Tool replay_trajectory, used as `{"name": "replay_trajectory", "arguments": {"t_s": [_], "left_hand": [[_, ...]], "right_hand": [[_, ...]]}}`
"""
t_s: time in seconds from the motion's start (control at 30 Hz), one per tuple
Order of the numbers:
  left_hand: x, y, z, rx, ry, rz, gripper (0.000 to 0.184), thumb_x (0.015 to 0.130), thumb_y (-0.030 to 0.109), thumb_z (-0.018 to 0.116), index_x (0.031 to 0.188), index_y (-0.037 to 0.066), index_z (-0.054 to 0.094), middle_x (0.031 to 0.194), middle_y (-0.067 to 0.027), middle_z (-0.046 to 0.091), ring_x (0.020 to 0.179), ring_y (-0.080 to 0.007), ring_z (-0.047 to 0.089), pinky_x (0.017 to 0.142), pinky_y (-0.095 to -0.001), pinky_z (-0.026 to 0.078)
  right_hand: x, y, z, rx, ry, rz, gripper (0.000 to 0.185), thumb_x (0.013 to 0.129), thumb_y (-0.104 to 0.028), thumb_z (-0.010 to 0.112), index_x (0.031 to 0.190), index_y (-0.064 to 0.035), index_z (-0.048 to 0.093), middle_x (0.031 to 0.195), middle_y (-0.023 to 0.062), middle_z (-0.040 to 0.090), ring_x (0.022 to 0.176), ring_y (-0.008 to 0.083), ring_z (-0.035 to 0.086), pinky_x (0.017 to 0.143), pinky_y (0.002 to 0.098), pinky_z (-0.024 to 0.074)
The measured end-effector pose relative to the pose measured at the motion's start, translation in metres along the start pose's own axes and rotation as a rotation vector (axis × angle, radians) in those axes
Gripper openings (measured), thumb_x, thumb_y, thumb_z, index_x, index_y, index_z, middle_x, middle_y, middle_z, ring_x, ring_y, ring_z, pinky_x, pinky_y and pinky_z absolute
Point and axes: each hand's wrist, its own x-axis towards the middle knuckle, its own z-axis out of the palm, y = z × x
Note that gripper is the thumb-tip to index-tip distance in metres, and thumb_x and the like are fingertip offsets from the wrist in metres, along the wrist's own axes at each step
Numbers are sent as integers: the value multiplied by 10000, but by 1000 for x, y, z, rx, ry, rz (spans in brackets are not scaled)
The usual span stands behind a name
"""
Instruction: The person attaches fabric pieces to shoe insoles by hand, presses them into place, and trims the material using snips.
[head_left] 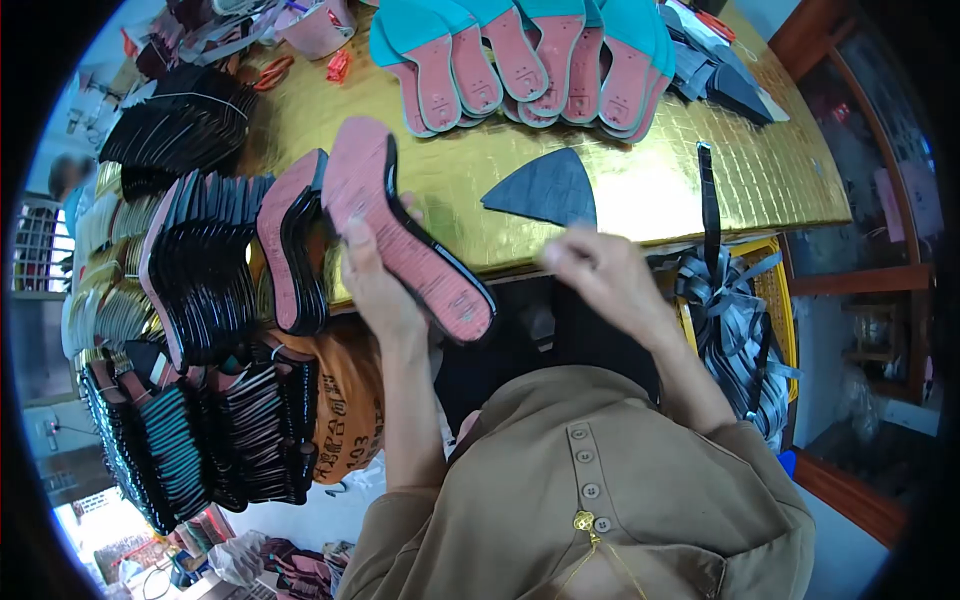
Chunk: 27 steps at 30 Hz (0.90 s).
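Observation:
A pink insole with a glossy black edge [405,240] is gripped in my left hand [378,290], thumb on its pink face, some fingertips showing past its far edge. My right hand [605,270] is slightly blurred at the table's front edge, its fingers curled together; whether anything small is between them cannot be made out. Just beyond it, a dark grey triangular piece [545,188] lies on the gold table [640,165]. A small stack of similar black-edged pink insoles [290,240] stands left of my left hand.
Teal-and-pink insoles [520,70] lie overlapped at the table's back. Rows of black-edged pieces [200,270] line the left side. Dark strips [735,330] fill a yellow basket [785,340] at right. Orange scissors [273,73] lie back left. Another person [68,180] is at far left.

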Motion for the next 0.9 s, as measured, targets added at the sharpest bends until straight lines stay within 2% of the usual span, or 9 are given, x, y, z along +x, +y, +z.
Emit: {"name": "replay_trajectory", "arguments": {"t_s": [0.07,0.13,0.23,0.4,0.5,0.6,0.73,0.83,0.9], "left_hand": [[-9,6,-7,-205,-14,-58,401,994,316,433,1226,-1,510,1059,-164,647,905,-222,646,801,-309,513],[-19,-3,-32,-442,-169,-248,418,965,277,461,1261,-17,473,1127,-220,623,995,-309,633,862,-376,504],[-36,-9,-44,-540,-325,-371,429,914,242,509,1245,-30,480,1087,-223,627,970,-320,625,879,-405,489],[-57,-33,-47,-303,-478,-410,428,840,123,565,1232,-30,486,954,-166,628,847,-283,607,847,-408,488],[-57,-38,-26,-148,-592,-516,405,850,109,569,1222,-35,496,1022,-161,615,918,-257,595,883,-389,468],[-45,-50,17,-350,-636,-386,469,909,218,555,1284,-42,446,1097,-189,591,969,-278,580,984,-421,431],[-30,-65,51,-659,-362,-559,474,943,246,538,1316,-26,432,1200,-179,572,1079,-262,565,1022,-383,401],[-32,-70,47,-583,-343,-555,469,951,259,534,1319,-16,441,1236,-168,560,1128,-248,550,1022,-368,400],[-37,-74,42,-511,-303,-558,464,959,272,530,1321,-6,449,1273,-158,549,1177,-235,536,1022,-353,399]], "right_hand": [[28,14,-2,-401,316,-307,152,822,-191,661,879,-52,638,875,42,583,715,206,540,631,305,435],[41,28,2,-477,288,-354,145,811,-178,668,882,-55,641,873,40,579,718,206,537,636,301,434],[57,42,6,-704,221,-489,144,776,-140,689,892,-65,649,869,36,566,728,204,529,653,287,431],[64,50,-4,-534,104,-399,172,762,-172,690,880,-64,627,823,37,507,776,210,503,642,323,430],[72,54,-7,-511,66,-391,152,769,-161,680,869,-59,627,821,35,527,757,199,504,647,308,428],[78,56,-11,-487,24,-391,133,776,-150,670,858,-54,628,820,32,546,737,188,506,651,293,426],[89,63,-19,46,-51,94,99,806,-142,636,825,-45,628,782,21,579,708,146,510,675,257,414],[87,69,-21,370,10,181,82,847,-102,581,820,-40,627,788,2,602,740,97,507,720,212,410],[86,71,-28,651,519,204,85,851,-92,572,846,-51,646,814,2,614,735,91,518,725,198,414]]}}
